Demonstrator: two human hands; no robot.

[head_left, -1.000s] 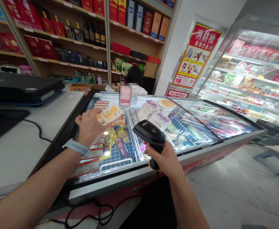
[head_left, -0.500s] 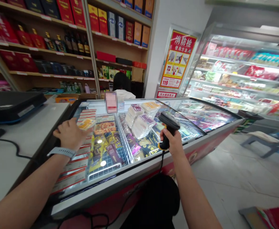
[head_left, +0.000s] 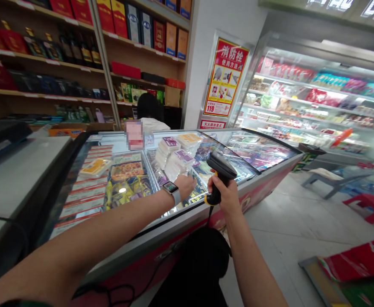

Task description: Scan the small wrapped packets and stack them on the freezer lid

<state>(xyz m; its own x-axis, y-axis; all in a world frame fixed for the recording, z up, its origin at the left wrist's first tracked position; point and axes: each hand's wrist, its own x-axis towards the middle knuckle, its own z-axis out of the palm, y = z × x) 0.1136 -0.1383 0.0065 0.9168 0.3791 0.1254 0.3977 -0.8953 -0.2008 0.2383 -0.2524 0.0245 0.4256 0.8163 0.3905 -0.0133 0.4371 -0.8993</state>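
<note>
My right hand [head_left: 226, 192] is wrapped round the grip of a black barcode scanner [head_left: 222, 166] with yellow trim, its head tilted over the glass freezer lid. A cord hangs from the scanner's base. My left hand [head_left: 186, 187], with a watch [head_left: 171, 190] on its wrist, is just in front of the stacked clear packs with purple labels [head_left: 181, 160]; its fingers are too hidden and blurred to read. Behind these stands a stack with yellow labels [head_left: 189, 140]. A single yellow-labelled pack [head_left: 96, 167] lies at the lid's left side, over the row of price labels [head_left: 74, 199].
Bagged frozen goods [head_left: 126, 192] sit in wire baskets under the glass. A white counter [head_left: 46, 166] is on the left. A person [head_left: 151, 113] is behind the freezer. A grey stool [head_left: 326, 177] and red stool [head_left: 364, 207] stand on the floor at right.
My left hand has moved right, from beside the single yellow-labelled pack to the purple-labelled stack. That pack now lies uncovered on the left. My right hand keeps hold of the scanner. The view has turned right.
</note>
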